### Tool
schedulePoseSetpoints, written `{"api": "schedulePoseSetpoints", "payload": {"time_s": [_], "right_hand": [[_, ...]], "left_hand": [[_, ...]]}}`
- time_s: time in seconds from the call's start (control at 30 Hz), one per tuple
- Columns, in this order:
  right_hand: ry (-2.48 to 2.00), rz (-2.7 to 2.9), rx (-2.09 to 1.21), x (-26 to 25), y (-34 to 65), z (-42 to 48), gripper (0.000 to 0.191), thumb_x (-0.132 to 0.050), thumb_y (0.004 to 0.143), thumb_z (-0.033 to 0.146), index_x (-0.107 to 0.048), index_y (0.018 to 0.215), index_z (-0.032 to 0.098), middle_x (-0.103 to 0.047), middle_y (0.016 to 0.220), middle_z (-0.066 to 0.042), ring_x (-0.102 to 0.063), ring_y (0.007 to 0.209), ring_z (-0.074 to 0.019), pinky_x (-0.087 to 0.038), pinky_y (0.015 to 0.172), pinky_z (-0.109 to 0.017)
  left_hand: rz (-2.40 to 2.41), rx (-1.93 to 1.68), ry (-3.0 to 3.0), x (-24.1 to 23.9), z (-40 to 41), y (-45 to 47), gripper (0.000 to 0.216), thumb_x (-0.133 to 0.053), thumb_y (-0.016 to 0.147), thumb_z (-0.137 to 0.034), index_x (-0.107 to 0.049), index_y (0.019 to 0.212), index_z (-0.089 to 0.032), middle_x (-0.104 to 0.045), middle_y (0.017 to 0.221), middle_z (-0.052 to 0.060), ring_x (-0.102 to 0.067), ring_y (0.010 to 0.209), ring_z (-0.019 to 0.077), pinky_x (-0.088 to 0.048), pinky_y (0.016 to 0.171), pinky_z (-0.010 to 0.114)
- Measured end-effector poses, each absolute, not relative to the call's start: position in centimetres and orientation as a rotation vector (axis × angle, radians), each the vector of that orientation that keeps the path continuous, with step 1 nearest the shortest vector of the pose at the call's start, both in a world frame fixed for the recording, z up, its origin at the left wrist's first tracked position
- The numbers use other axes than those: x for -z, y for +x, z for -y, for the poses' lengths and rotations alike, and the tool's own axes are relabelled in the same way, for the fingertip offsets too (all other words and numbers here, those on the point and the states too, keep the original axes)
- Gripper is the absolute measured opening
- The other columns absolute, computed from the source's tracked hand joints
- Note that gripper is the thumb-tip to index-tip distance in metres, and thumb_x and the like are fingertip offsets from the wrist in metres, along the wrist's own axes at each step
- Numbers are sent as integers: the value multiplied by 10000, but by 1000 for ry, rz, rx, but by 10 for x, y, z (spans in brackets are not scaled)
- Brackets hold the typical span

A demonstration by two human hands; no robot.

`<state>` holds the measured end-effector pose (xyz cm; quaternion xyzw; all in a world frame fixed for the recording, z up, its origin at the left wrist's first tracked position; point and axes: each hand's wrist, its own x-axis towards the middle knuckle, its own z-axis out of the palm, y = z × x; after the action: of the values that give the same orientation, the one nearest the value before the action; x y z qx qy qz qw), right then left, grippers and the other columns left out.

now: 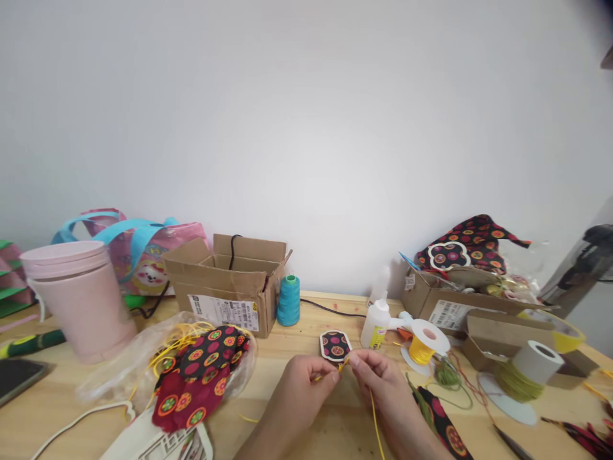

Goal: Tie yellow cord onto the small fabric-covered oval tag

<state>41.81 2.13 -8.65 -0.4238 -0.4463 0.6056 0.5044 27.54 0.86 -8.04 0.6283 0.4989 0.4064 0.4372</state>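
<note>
My left hand and my right hand are close together above the wooden table, thumbs and forefingers pinched on a thin yellow cord. One length of the cord hangs down from my right fingers toward the near edge of the view. Where the cord passes between my fingertips, the details are too small to make out. Just beyond my fingertips is a rounded piece of dark flower-print fabric in a white frame. I cannot tell whether the cord is joined to it.
A white glue bottle, a yellow cord spool and an olive cord spool stand right. Left are a teal thread cone, a cardboard box, flower-print fabric and a pink bucket. Dark scissors lie near right.
</note>
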Motion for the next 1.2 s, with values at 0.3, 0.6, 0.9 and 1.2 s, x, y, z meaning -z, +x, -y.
{"api": "schedulePoseSetpoints", "payload": {"time_s": [0.3, 0.6, 0.9, 1.2], "right_hand": [[-1077, 1261, -1352, 84, 418, -21, 301, -675, 576, 466, -670, 643, 172, -485, 478, 32, -336, 420, -68, -292, 409, -184], [-1039, 1294, -1229, 84, 419, -22, 302, -673, 580, 458, -690, 656, 166, -632, 645, -38, -509, 628, -162, -410, 588, -246], [-1040, 1137, -1464, 87, 419, -21, 350, -682, 576, 469, -631, 641, 129, -329, 410, 73, -224, 389, -36, -139, 375, -168], [-1000, 1151, -1396, 86, 419, -23, 299, -683, 597, 425, -654, 657, 133, -390, 464, 50, -288, 462, -59, -222, 445, -175]], "left_hand": [[-1285, -1040, 1539, 85, -9, 276, 192, -495, 700, -257, -634, 755, -135, -544, 579, -6, -436, 545, 127, -316, 510, 222], [-1352, -1066, 1544, 85, -11, 276, 185, -524, 689, -272, -622, 778, -144, -393, 518, -48, -326, 496, 103, -252, 477, 220], [-1252, -1059, 1447, 78, -8, 276, 194, -515, 718, -292, -588, 777, -122, -425, 512, -50, -352, 485, 91, -278, 479, 204], [-1137, -1084, 1482, 74, -8, 277, 253, -490, 761, -293, -649, 864, -126, -655, 714, 40, -567, 717, 179, -405, 626, 239]]}}
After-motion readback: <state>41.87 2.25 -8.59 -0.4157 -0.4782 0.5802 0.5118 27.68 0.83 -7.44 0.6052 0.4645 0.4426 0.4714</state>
